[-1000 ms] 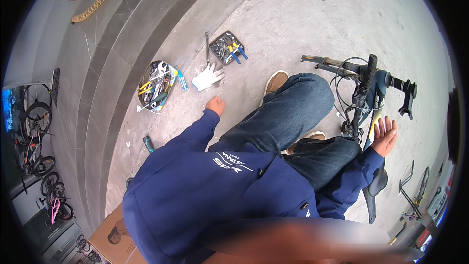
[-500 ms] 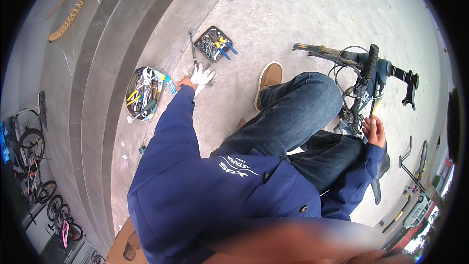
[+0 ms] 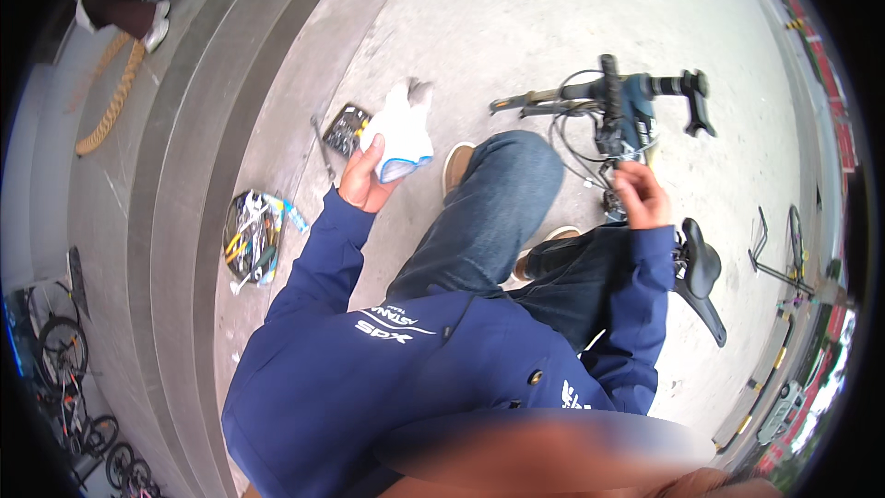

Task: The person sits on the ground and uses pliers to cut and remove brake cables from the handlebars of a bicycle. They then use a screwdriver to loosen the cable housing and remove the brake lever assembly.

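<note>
My left hand [image 3: 365, 177] is closed on a white work glove [image 3: 398, 134] with a blue-edged cuff, raised off the ground before my left knee. The glove's cuff opening faces me, and its fingers point away. On the right, my right hand [image 3: 643, 195] is raised in front of the bicycle [image 3: 636, 111], thumb and fingers drawn together in a pinch. Whatever may be between those fingertips is too small to make out. The bicycle's handlebar, fork and cables show beyond this hand, and its black saddle [image 3: 702, 258] lies to the right.
A black tray of small parts [image 3: 348, 129] lies partly behind the glove, beside a long wrench [image 3: 324, 148]. Left of my arm sits a tool container [image 3: 253, 238] full of hand tools. Stone steps [image 3: 175, 221] rise at the left. Another person's legs [image 3: 129, 9] show at the upper left.
My left hand has lifted the glove off the ground. My right hand has come up and away from the bicycle frame. The view has shifted, and another person's legs appear at the upper left.
</note>
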### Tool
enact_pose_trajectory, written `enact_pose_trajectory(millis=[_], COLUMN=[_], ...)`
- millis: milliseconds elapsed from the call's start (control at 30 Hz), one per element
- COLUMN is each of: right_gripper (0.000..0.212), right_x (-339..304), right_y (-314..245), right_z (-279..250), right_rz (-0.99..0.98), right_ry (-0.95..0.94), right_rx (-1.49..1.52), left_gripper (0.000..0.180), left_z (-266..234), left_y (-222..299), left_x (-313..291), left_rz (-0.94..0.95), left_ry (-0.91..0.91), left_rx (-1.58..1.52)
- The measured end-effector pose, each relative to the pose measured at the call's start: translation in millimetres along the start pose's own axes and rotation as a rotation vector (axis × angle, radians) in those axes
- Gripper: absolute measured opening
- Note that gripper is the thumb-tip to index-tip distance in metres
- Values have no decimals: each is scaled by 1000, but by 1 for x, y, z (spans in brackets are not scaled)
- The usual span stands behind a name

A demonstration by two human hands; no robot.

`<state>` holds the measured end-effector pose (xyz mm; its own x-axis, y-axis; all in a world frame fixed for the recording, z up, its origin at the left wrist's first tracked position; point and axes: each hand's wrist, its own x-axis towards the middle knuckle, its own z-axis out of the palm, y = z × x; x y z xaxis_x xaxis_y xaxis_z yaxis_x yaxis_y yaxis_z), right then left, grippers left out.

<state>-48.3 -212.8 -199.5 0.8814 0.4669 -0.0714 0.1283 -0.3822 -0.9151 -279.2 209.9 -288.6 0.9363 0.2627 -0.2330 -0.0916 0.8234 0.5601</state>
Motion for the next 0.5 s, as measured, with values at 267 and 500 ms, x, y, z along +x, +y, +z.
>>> enact_pose_trajectory(millis=[267, 500], right_gripper=[73, 40], right_x=[-27, -21], right_y=[-84, 12], right_z=[75, 93], right_rz=[-317, 37], right_ry=[-23, 237], right_rx=[261, 609], left_gripper=[57, 50], left_z=[210, 191], left_y=[-61, -153], left_x=[33, 30], left_rz=[10, -189], left_ry=[-405, -218], left_rx=[9, 179])
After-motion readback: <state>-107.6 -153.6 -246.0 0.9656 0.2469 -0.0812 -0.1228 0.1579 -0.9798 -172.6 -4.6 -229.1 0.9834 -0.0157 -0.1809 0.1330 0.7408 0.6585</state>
